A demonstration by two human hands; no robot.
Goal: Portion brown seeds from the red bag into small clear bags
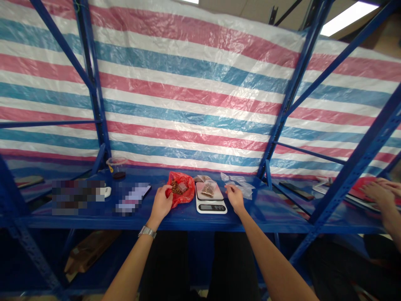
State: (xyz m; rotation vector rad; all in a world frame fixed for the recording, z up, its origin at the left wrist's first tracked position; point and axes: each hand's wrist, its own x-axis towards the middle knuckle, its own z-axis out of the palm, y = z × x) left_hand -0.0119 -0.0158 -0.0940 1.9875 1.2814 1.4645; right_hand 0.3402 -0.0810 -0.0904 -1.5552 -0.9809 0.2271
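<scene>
My left hand (161,203) grips the left edge of a red plastic bag (189,193) with its fingers closed. The bag lies open, with small brown pieces (177,189) and a clear packet inside. Right of it sits a white kitchen scale (200,200), its display facing me. A small clear bag of brown pieces (208,190) rests on the scale's plate, and another filled clear bag (202,178) shows just behind. My right hand (234,197) is at the scale's right side, fingers pinched together; what they hold, if anything, is hidden. Clear plastic bags (246,188) lie beyond that hand.
A lit phone (134,197) and a clear plastic cup (118,169) with dark liquid stand left on the blue shelf (184,219). Blue posts (282,121) frame the shelf before a striped sheet (188,83). At far right, another person's hands (380,192) are near something red.
</scene>
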